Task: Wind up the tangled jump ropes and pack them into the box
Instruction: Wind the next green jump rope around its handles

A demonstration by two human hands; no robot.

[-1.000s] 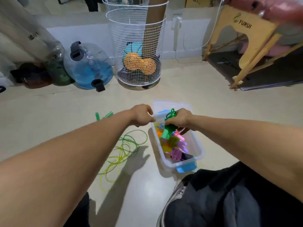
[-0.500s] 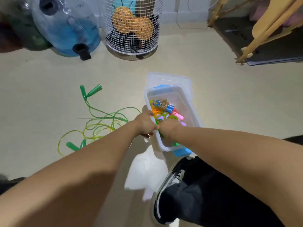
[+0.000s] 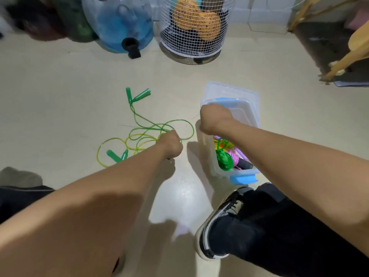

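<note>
While the clear plastic box (image 3: pixel 249 108) sits on the floor just ahead of my right shoe (image 3: pixel 219 222), with wound bundles already packed in its near end, a green one (image 3: pixel 224 159) lying against a pink one (image 3: pixel 235 156), I judge that the loose ropes on my left are what remains. My left hand (image 3: pixel 171 144) is curled into a fist right at the edge of the tangled green and yellow ropes (image 3: pixel 147 134); strands run up to the knuckles, but I cannot tell from here whether any cord is actually pinched inside. My right hand (image 3: pixel 214 118) is also clenched, hovering at the box's left wall, and I cannot make out anything in it. Two green handles (image 3: pixel 137 94) lie together at the far end of the tangle, and another pair (image 3: pixel 116 155) lies nearer me, beside my left forearm. I expect these thin, glossy cords to be very light and limp, with a springy habit of holding their loops and a slick surface that slides through a loose pinch. Pulling from the middle would likely tighten the crossings, so I would take hold at a stiff handle, which gives a firm, non-slip purchase, and feed the cord in loops from there. The overlapping coils may snag one another, so slow, gentle tension seems wise.
</note>
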